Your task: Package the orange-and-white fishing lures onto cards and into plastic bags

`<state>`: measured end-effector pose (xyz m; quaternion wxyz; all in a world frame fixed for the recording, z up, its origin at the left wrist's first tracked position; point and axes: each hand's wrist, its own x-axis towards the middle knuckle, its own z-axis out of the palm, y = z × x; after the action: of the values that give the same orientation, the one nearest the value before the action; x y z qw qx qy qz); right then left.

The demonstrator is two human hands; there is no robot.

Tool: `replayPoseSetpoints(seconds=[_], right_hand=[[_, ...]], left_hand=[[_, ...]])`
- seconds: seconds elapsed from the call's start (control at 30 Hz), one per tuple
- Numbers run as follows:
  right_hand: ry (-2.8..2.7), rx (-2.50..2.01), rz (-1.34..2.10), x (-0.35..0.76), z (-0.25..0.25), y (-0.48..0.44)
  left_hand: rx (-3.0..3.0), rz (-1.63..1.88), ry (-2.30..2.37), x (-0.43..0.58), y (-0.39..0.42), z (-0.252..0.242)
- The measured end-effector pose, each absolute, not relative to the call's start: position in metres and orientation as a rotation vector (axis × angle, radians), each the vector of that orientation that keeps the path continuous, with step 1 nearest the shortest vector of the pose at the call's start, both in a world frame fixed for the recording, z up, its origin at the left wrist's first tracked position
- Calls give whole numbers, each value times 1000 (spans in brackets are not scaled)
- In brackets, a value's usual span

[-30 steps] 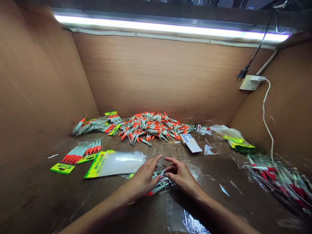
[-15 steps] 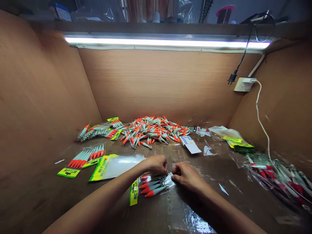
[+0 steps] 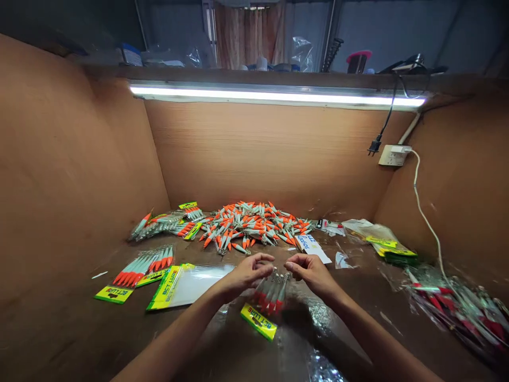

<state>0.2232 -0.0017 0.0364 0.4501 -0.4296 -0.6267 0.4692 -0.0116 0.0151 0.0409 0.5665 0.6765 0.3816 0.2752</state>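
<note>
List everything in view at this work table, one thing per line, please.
loose lures: many, orange and white, piled at back centre
filled packs: several, yellow-green headers, left side
empty bags: one stack, clear, left of the hands
wrapped lures: one heap, red and white, far right
light tube: one, white, above back wall
lure pack: one, yellow header, held between both hands
left hand: one, bare, pack's top
right hand: one, bare, pack's top
</note>
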Motion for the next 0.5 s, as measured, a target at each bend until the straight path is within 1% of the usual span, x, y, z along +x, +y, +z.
replayPoseSetpoints(seconds=[0.13, 0.3, 0.4, 0.5], right_hand=[[-1628, -1045, 1138, 218, 58, 16], [-1642, -1058, 1070, 204, 75, 37], [-1587, -1089, 1081, 188, 70, 35], [-1680, -1024, 1196, 171, 52, 27]], left_hand=[[1423, 671, 761, -24, 9, 26], [1350, 879, 804, -26, 17, 5], [1297, 987, 815, -27, 21, -1], [1233, 1082, 816, -29, 22, -1]])
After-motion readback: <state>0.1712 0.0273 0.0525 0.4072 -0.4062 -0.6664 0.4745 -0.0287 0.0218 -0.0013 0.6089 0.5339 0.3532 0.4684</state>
